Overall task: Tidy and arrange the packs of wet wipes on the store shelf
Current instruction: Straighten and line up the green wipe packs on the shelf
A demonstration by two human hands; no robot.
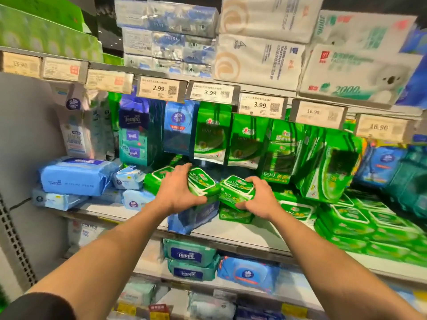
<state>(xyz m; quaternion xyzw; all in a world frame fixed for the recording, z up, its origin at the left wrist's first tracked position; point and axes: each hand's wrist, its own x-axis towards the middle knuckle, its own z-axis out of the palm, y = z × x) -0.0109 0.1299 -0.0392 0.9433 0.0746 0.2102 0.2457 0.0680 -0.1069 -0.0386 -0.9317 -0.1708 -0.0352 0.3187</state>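
Both of my hands are on green wet wipe packs at the middle of the white shelf [242,234]. My left hand [179,189] grips a green pack [202,182] that lies on top of a dark blue pack [196,215]. My right hand [258,196] grips a second green pack [235,189] just to the right, resting on another green pack [233,214]. More green packs hang from hooks behind [210,137] and lie stacked at the right [360,225]. Light blue packs [74,176] are piled at the left.
Price tags [159,88] line the rail above the hanging packs. Bulky tissue bundles [258,58] sit on the top shelf. Teal Tempo packs [190,255] and a blue pack [247,272] lie on the shelf below. A grey side panel [27,139] closes off the left.
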